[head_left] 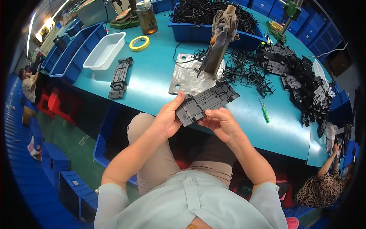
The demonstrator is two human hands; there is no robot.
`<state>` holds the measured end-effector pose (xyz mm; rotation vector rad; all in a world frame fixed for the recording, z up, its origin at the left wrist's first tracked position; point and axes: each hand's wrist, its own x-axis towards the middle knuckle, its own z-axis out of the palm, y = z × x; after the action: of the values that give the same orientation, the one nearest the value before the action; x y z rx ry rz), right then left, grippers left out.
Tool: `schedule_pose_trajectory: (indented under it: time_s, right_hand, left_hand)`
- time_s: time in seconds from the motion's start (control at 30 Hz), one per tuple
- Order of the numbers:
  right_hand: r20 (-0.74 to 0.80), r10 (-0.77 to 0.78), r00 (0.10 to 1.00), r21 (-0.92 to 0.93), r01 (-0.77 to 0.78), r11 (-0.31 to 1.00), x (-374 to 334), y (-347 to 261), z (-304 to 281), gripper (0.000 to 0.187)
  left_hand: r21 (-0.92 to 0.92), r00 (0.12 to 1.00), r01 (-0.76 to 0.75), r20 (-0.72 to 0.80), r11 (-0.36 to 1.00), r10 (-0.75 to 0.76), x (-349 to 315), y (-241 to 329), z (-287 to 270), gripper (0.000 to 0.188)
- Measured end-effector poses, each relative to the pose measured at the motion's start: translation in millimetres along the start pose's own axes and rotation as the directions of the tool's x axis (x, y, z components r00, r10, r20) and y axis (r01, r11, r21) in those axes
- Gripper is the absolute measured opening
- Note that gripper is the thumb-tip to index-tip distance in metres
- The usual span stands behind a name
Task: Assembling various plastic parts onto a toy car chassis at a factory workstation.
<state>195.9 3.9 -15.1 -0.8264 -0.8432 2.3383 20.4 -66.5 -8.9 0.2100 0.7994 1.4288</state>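
L hand (169, 119) grips L end of moulded blk rectangular plastic plate (209, 100); R hand (223, 122) pinches near edge, prob. to steady it.

Bright tabletop (152, 72) glare (dark, warped rim)

- We wear a pale green shirt (160, 208) with a front strip (191, 194).
- Our short sleeves (111, 202) carry pearly buttons (97, 190).
- Our trousers (154, 171) are beige.
- Our left hand (168, 119) and right hand (222, 123) are bare.
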Motion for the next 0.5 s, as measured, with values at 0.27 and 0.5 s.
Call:
schedule_pose_trajectory:
  time_s: [0.27,0.5]
  right_hand:
    - [0.088,0.014,0.996,0.043,-0.018,0.999,26.9,-8.9,-10.1,0.006]
    - [0.07,-0.048,0.996,0.002,0.048,0.999,33.1,-18.4,2.9,0.008]
  left_hand:
    - [0.026,0.992,0.033,-0.123,0.999,-0.03,28.4,5.2,-0.3,0.044]
    - [0.05,0.989,-0.031,-0.143,0.998,0.038,45.4,17.3,9.0,0.048]
